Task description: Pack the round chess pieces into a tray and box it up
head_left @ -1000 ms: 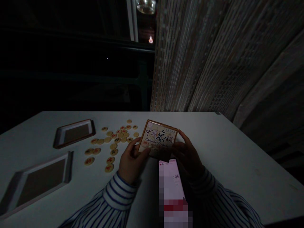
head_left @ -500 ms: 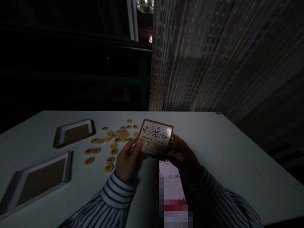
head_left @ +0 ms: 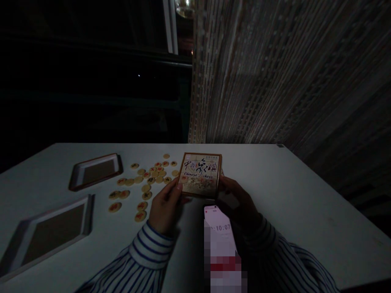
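I hold a square Chinese chess box [head_left: 200, 174] above the white table [head_left: 305, 203], its printed face toward me. My left hand [head_left: 165, 207] grips its lower left corner, thumb on the front. My right hand [head_left: 240, 201] holds its lower right side from beneath, fingers curled in shadow. Several round pale chess pieces [head_left: 146, 181] with red and black marks lie scattered on the table just left of the box. A lit phone [head_left: 221, 240] showing a timer lies between my striped sleeves.
Two shallow rectangular trays lie at the left, a brown-rimmed tray [head_left: 96, 171] farther back and a pale-rimmed tray [head_left: 45, 232] nearer me. A bead curtain [head_left: 275, 73] hangs behind the table. The room beyond is dark.
The box has turned from tilted to nearly square-on and shifted slightly left and up. My right hand slid from its top right corner down to its lower right side.
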Motion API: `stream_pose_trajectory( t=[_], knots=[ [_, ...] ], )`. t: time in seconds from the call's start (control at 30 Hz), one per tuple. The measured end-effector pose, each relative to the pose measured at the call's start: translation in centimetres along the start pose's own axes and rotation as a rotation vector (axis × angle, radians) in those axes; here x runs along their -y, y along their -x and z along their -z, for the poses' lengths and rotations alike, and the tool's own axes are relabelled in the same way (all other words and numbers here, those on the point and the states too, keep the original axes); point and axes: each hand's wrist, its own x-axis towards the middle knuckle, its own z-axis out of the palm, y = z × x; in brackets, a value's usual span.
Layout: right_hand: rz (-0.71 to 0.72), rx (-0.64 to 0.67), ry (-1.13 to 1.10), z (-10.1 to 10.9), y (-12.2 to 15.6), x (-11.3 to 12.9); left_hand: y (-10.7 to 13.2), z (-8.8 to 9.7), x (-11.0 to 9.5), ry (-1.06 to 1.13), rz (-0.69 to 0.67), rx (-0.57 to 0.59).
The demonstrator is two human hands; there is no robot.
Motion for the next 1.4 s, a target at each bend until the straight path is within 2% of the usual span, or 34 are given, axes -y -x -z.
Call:
stream_pose_trajectory(
  t=[0.17,0.43,0.63,0.83,1.17,1.27,1.4],
  knots=[
    [-0.003,-0.066,0.046,0.3,-0.11,0.23,0.25,-0.08,-0.23,-0.063,-0.035,0.02],
    [0.028,-0.047,0.052,0.2,0.13,0.31,0.02,-0.04,0.04,-0.031,-0.044,0.021],
    [0.0,-0.102,0.061,0.31,-0.07,0.25,0.08,0.22,0.04,-0.129,-0.089,0.049],
    [-0.005,-0.14,0.107,0.42,-0.11,0.24,0.34,-0.13,-0.3,-0.095,-0.108,0.059],
    [0.066,-0.082,0.194,0.41,0.06,0.14,0.3,0.05,-0.1,-0.142,-0.073,0.036],
    [0.084,-0.087,0.203,0.47,0.19,0.07,0.43,-0.1,-0.23,-0.147,-0.125,0.03],
    [0.074,-0.104,0.199,0.68,0.35,-0.06,0.66,-0.1,-0.05,-0.239,-0.269,0.052]
  ],
)
